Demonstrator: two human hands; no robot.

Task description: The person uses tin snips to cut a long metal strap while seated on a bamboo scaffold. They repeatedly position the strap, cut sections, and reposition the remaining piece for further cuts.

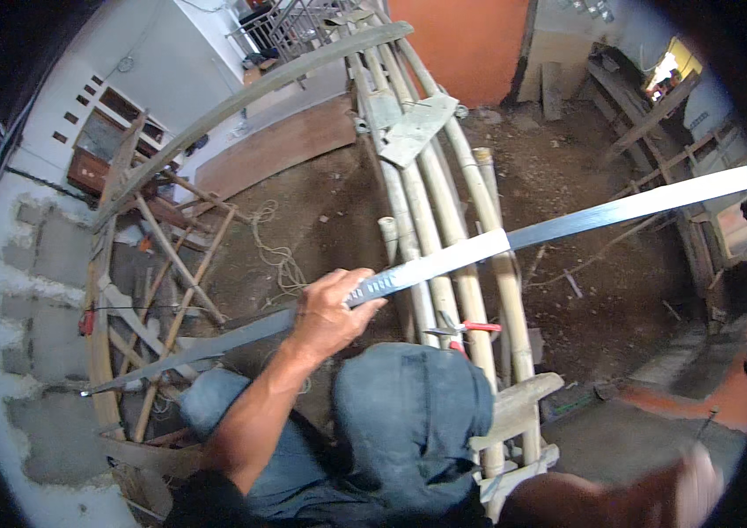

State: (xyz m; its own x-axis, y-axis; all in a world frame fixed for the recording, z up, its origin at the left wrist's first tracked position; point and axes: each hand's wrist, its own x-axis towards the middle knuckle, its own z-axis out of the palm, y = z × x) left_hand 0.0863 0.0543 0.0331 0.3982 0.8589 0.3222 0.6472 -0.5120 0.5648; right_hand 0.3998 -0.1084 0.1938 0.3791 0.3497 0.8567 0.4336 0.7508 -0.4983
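My left hand (331,312) is closed around a long, shiny metal profile bar (457,257). The bar slants from low on the left to high on the right, above the bamboo poles and my knees. Its left part looks duller grey and narrows toward the end. At the lower right, my right hand (697,488) is smeared by motion, apart from the bar, and its fingers cannot be made out. A red-handled cutting tool (470,327) lies on the bamboo poles (472,308) just beyond my knee (413,396).
Boards (417,130) lie across the bamboo platform, high above a dirt floor (567,167). A wooden frame (109,352) stands on the left, with another red-handled tool (85,321) there. A curved plank (250,92) spans the upper left. Loose rope (278,255) hangs below.
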